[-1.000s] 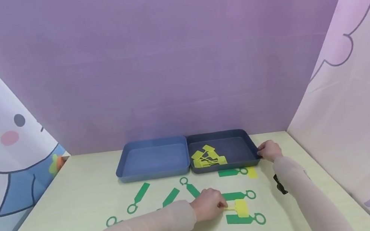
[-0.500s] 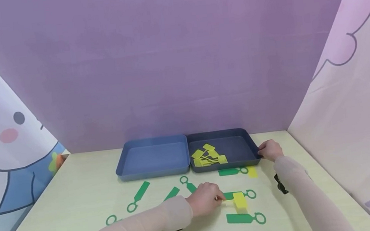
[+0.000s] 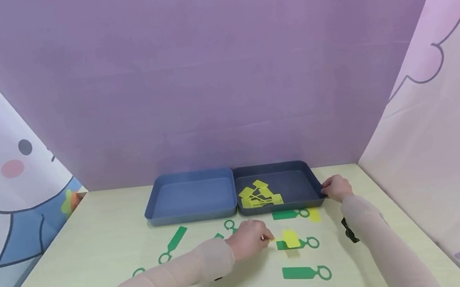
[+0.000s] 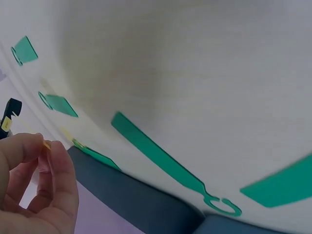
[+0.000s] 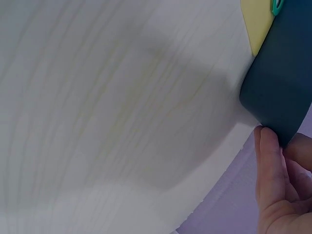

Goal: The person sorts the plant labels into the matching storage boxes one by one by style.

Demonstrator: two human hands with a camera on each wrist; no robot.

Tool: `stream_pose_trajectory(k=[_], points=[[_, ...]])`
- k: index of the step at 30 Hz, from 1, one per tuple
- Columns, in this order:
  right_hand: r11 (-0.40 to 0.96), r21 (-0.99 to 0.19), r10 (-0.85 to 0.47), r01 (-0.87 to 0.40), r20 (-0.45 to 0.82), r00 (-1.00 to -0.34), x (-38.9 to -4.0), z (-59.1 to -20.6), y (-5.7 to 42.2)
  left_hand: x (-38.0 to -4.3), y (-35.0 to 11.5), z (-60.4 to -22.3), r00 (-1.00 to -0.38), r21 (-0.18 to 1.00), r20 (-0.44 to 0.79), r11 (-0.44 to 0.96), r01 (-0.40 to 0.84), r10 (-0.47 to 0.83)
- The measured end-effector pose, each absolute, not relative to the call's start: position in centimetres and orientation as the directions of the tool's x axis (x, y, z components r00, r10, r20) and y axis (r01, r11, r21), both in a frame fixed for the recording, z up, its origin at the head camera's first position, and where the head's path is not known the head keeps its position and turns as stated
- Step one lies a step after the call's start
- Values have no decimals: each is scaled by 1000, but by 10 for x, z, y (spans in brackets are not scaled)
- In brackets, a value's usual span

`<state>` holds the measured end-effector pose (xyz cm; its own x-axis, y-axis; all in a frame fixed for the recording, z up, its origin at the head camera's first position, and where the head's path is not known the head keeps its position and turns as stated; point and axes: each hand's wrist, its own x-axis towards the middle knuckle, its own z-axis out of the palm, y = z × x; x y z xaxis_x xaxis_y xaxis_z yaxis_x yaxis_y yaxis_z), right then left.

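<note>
In the head view my left hand pinches the thin stem of a yellow tag. Its flat square end points right and overlaps a green ring-ended tag. The left wrist view shows thumb and fingertips together on a sliver of yellow. My right hand grips the right front corner of the dark blue tray; in the right wrist view, the thumb and fingers pinch the tray wall. Several yellow tags lie heaped in the left part of that tray.
A lighter blue tray stands directly left of the dark one. Green tags lie scattered on the table, one at left and another near the front. Another yellow tag lies beside the dark tray's front edge. A purple backdrop rises behind.
My left hand has lifted the yellow tag off the front green tag and moved it away from me and slightly left. The right hand stays at the tray corner.
</note>
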<state>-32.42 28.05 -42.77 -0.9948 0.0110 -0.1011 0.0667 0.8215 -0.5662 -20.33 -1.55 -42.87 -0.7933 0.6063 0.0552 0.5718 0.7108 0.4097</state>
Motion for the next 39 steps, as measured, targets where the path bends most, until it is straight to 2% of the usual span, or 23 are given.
stream_pose_trajectory(k=[6, 13, 27, 39], points=[[818, -572, 9, 67, -104, -995, -323, -427, 280, -210, -19, -426, -797, 416, 77, 707, 572, 599], [816, -576, 5, 59, -95, -995, -321, -425, 280, -220, -21, -418, -831, 424, 74, 737, 527, 552], [818, -573, -2, 53, -94, -996, -324, -428, 280, -261, -37, -405, -888, 456, 131, 769, 448, 440], [810, -581, 17, 80, -113, -993, -327, -432, 281, -281, -39, -396, -925, 474, 69, 803, 361, 375]])
